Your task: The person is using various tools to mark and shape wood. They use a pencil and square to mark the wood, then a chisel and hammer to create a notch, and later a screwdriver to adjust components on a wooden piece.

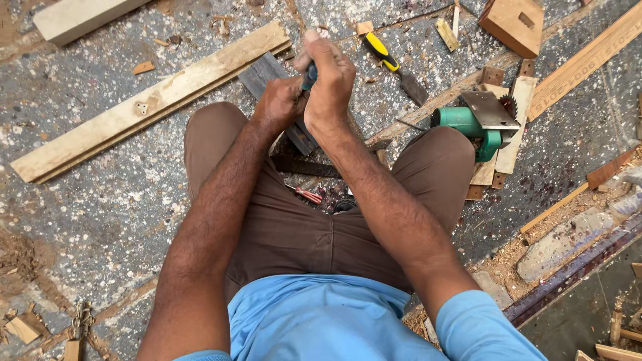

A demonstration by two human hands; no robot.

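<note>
My left hand and my right hand are clasped together around a tool with a blue handle; only a bit of the handle shows between the fingers. Beneath them lies a dark wooden piece set on the speckled floor between my knees. The tool's tip is hidden by my hands. I am squatting, in brown trousers and a blue shirt.
A long pale plank lies to the left. A chisel with a yellow and black handle rests beyond my hands. A green circular saw sits at the right among wood offcuts. A wooden block and lettered batten lie at upper right.
</note>
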